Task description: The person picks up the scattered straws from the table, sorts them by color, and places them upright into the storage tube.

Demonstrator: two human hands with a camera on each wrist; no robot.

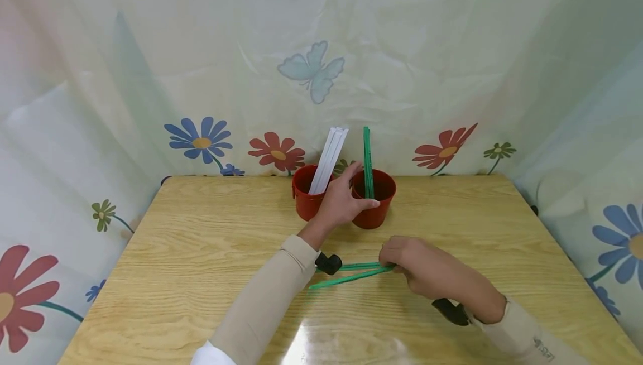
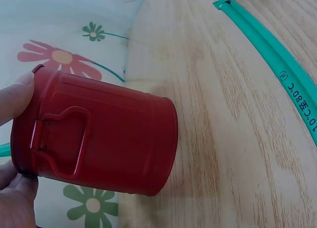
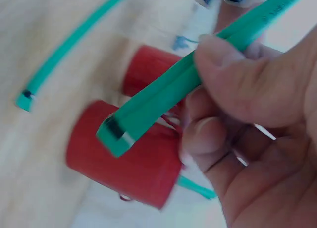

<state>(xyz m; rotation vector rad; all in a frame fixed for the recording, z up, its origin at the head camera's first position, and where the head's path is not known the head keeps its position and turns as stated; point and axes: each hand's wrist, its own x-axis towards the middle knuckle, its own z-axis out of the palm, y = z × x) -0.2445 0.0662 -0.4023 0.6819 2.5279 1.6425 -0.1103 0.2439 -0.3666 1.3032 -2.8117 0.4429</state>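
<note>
My left hand [image 1: 341,200] grips the rim of the right-hand red bucket [image 1: 372,217], thumb and fingers on opposite sides. Green wrapped sticks [image 1: 369,158] stand upright in that bucket. Between thumb and fingers my right hand [image 1: 427,267] pinches another green wrapped stick [image 3: 153,99], held above the tabletop in front of the buckets. A further green stick [image 3: 74,44] lies on the wood; the left wrist view shows printed characters on a green wrapper [image 2: 282,64]. The left-hand red bucket [image 1: 306,203] holds white wrapped sticks [image 1: 329,158], leaning right.
The wooden table [image 1: 201,242] ends at a flower-printed curtain [image 1: 226,47] close behind the buckets. More curtain hangs along the left and right sides. My left forearm [image 1: 271,298] crosses the table in front of the left bucket.
</note>
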